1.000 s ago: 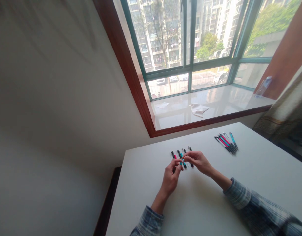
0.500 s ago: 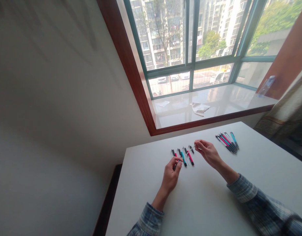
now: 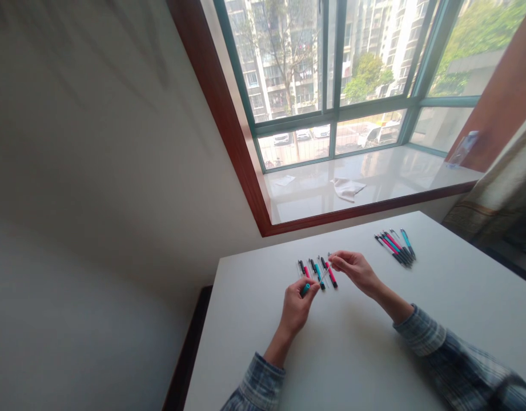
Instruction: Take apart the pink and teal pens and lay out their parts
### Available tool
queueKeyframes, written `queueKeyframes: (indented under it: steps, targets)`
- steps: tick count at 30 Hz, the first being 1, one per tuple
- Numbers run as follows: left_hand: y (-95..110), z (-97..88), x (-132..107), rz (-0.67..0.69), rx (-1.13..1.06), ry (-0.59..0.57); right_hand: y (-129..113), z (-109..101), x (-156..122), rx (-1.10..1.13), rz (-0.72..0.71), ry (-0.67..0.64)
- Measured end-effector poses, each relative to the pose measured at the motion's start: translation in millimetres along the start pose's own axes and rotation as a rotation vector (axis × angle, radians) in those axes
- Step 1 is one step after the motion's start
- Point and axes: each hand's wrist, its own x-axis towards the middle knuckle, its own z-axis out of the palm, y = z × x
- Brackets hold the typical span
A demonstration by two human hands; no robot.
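My left hand is closed around a teal pen barrel, held just above the white table. My right hand pinches a thin pale refill whose tip points down toward the barrel's open end. Right behind both hands lies a short row of pens and pen parts, pink, teal and black, side by side on the table.
A second bunch of several pens lies at the table's far right. Behind the table runs a wide glossy windowsill with a crumpled white cloth and a small bottle. A wall stands to the left, a curtain to the right.
My hands were together over the row, then my right hand pulled the thin refill up and away. It has now come back down toward the teal barrel in my left hand.
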Motion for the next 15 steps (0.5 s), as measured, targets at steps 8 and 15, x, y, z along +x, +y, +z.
queueKeyframes:
  steps: [8,15]
  targets:
    - [-8,-0.4,2,-0.051,-0.177,0.126,-4,-18,-2,-0.105,0.052,0.18]
    - [-5,2.1,2,-0.031,-0.204,0.088,7,34,-27,-0.219,0.079,-0.151]
